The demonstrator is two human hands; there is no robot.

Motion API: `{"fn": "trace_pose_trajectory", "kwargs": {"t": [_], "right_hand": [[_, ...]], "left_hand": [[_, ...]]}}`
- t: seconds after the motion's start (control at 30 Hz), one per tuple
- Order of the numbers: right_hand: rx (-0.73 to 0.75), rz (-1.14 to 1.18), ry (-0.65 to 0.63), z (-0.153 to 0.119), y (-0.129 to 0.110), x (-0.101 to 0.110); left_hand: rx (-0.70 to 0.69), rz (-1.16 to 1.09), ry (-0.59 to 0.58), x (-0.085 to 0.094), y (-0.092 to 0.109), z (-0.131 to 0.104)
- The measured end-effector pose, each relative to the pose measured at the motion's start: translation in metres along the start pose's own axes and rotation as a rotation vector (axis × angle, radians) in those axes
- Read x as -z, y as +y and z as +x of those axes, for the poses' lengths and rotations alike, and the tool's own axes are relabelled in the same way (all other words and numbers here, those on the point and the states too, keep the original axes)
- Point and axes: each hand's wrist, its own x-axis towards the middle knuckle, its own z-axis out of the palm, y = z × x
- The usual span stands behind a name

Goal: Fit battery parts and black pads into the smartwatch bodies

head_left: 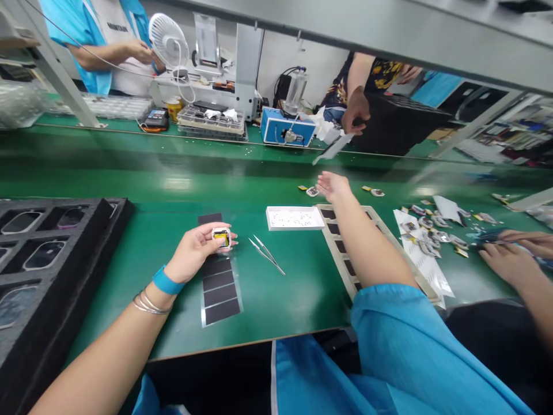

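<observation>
Between the fingers and thumb of my left hand (201, 245) is a small white device housing (222, 237) with a yellow battery-like part inside. Beneath that hand lies a strip of black rectangular pads (219, 281) on clear backing. Metal tweezers (268, 255) rest on the bench to its right, with nobody holding them. My right hand (333, 185) is stretched far forward, fingers extended and apart, seemingly holding nothing. Just left of its fingertips sits another small white housing (311, 191) with a yellow part attached. Under my right forearm is a beige tray (341, 271) with dark compartments.
A white box (295, 219) with tiny pieces stands mid-bench. Black foam trays (52, 253) fill the left. Several housings (432, 233) lie heaped at right, near a co-worker's hands (510, 256). Across the bench, another person's hand (356, 112) holds a thin sheet (333, 148).
</observation>
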Motion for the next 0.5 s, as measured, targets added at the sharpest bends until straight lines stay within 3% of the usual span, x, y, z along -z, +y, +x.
{"fn": "trace_pose_trajectory", "kwargs": {"t": [0.13,0.23,0.5], "right_hand": [[-0.094,-0.155,-0.007,0.018,0.012,0.032],[-0.080,-0.289,-0.004,0.025,0.017,0.036],[0.094,-0.715,0.025,0.052,0.018,-0.013]], "left_hand": [[0.008,0.038,-0.026,0.001,-0.003,0.003],[0.040,0.055,-0.014,0.001,-0.004,0.006],[0.071,0.045,0.129,0.000,-0.006,0.014]]}}
